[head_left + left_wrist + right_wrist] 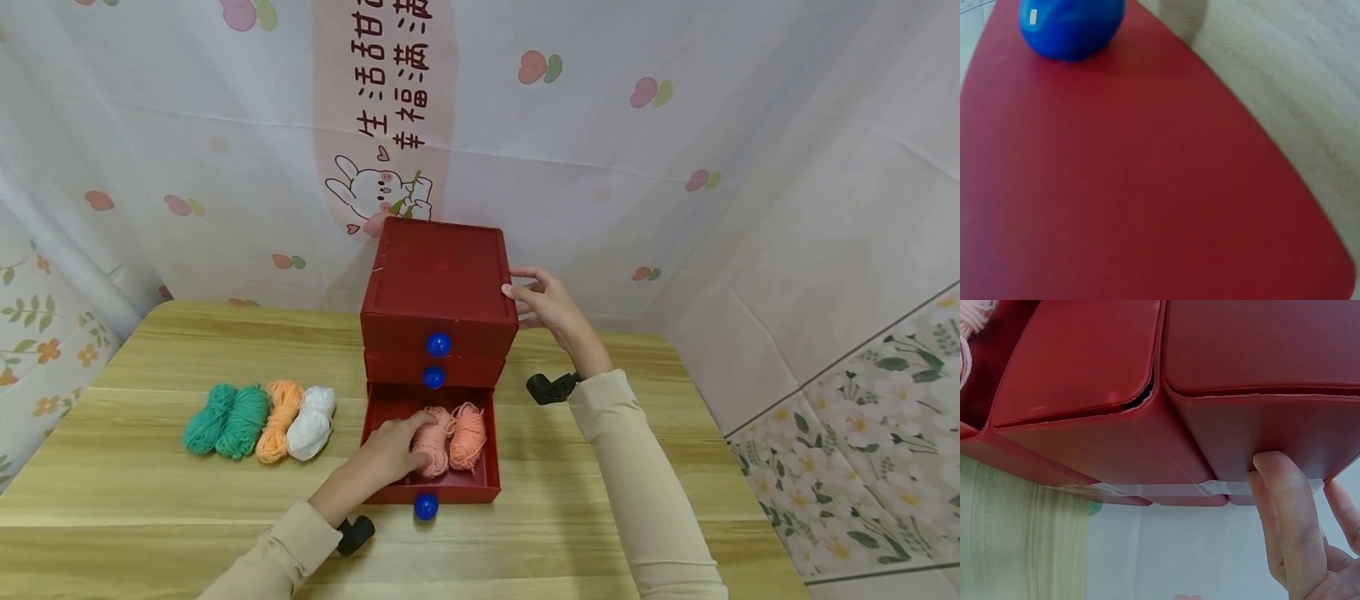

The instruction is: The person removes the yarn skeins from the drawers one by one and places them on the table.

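A red three-drawer cabinet [442, 271] with blue ball knobs stands on the table, its bottom drawer [476, 493] pulled out. Two pink yarn skeins lie side by side in that drawer. My left hand [390, 454] reaches in over the left side and holds the left pink skein [432, 447] between thumb and fingers. Beside it lies the right pink skein [468, 437]. The left wrist view shows only the red drawer front [1129, 169] and its blue knob [1072, 25]. My right hand [551, 304] rests against the cabinet's right side, fingers [1291, 512] extended and touching the wall.
Left of the cabinet lie green yarn [227, 421], an orange skein [281, 421] and a white skein [311, 423] on the wooden table [150, 517]. A printed curtain [562, 150] hangs close behind the cabinet. Clear tape [1166, 489] runs along the cabinet's side.
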A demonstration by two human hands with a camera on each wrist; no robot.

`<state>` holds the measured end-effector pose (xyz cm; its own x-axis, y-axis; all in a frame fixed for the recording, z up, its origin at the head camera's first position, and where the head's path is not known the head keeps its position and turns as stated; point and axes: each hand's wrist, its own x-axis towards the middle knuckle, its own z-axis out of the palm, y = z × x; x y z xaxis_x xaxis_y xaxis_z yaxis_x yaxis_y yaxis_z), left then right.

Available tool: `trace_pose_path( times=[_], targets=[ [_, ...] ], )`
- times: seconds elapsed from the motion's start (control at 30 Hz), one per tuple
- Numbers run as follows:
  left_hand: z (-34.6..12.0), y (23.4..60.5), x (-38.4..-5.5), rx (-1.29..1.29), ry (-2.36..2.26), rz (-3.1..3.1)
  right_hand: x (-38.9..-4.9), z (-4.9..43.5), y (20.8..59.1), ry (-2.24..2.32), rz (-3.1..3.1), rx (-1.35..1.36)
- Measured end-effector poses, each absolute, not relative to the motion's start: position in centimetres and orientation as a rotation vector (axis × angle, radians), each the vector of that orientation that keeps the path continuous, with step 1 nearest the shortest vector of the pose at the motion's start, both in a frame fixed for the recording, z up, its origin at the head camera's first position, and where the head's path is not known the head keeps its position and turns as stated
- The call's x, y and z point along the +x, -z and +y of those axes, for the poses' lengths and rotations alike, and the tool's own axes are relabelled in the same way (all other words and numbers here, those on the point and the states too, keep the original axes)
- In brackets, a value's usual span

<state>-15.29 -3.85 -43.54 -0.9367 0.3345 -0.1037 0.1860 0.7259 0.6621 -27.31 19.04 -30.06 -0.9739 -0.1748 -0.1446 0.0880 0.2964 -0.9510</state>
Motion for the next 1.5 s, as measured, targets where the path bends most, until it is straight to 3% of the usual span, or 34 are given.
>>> trace_pose_path(
  times=[0.63,0.93,1.5],
  targets=[
    [-4.2,43.9,-15.3,0.345,-1.18,2.692,-27.3,18.9,29.9,1.735,2.342,-0.095],
    [-5.2,42.4,-14.2,0.432,-1.274,2.713,-27.3,18.9,29.9,1.73,2.344,-0.098],
    [-12.6,39.6,-11.5,0.506,-1.201,2.954,-27.3,19.1,30.1,1.739,2.343,-0.101]
  ],
)
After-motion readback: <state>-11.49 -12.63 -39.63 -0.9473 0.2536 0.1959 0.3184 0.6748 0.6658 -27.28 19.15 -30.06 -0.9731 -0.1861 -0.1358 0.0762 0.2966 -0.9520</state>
